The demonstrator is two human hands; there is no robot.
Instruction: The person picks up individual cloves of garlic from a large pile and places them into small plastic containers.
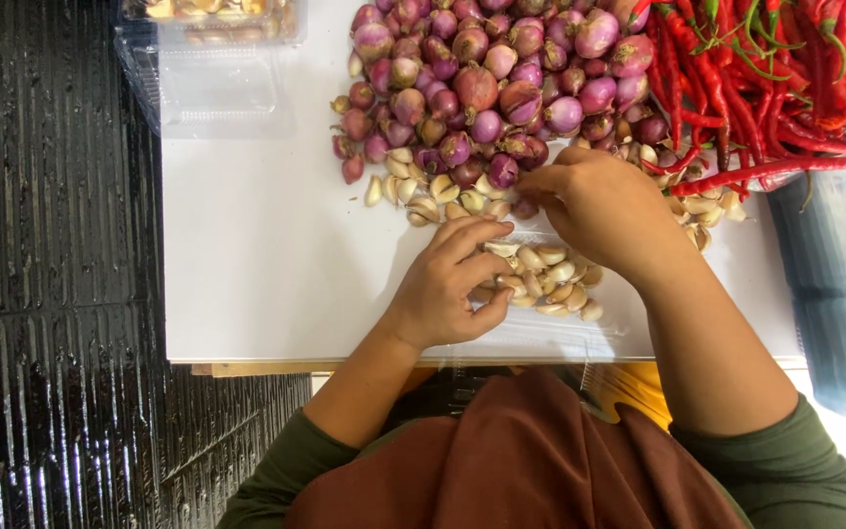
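The left hand (447, 289) steadied the clear tray (550, 333) of garlic cloves (545, 279), fingers curled; the right hand (594, 206) pinched loose cloves (433, 196). Gathering few at once seemed wisest.

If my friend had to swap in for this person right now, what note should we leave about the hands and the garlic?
Left hand: curled at the edge of a clear plastic tray near the table's front edge, fingers on the garlic cloves in the tray.
Right hand: reaching into the loose garlic cloves beside the shallot pile; whether it pinches one cannot be seen.
Red chillies lie at the far right; empty clear trays sit far left.
Done: a small heap of cloves is in the tray.
Left: many loose cloves remain on the white table.
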